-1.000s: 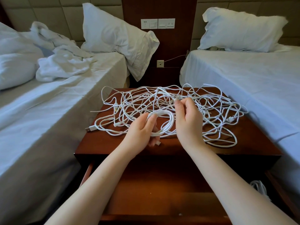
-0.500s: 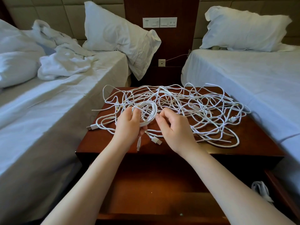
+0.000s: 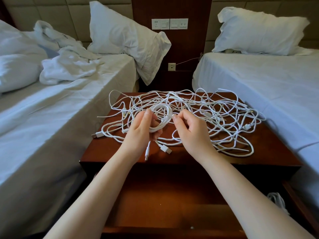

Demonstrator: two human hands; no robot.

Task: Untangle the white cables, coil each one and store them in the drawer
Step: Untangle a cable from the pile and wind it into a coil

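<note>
- Cables [image 3: 215, 116] lie tangled on the desk [image 3: 272, 149]; light, limp, probably snag-prone
- left hand [image 3: 143, 128] grips a small coil [image 3: 163, 107]; right hand [image 3: 191, 133] pinches its rim
- best taken near a plug [image 3: 147, 155]

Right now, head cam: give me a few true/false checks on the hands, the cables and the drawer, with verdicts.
1. The left hand holds a small coil of white cable. True.
2. The tangle of cables lies on the nightstand. True.
3. The right hand lies flat on the nightstand. False: it is raised with fingers curled, pinching the coil's right edge.
4. The drawer is shut. False: it is pulled open below the hands, and a white cable bundle shows at its right side.
5. A connector hangs below the left hand. True.
</note>
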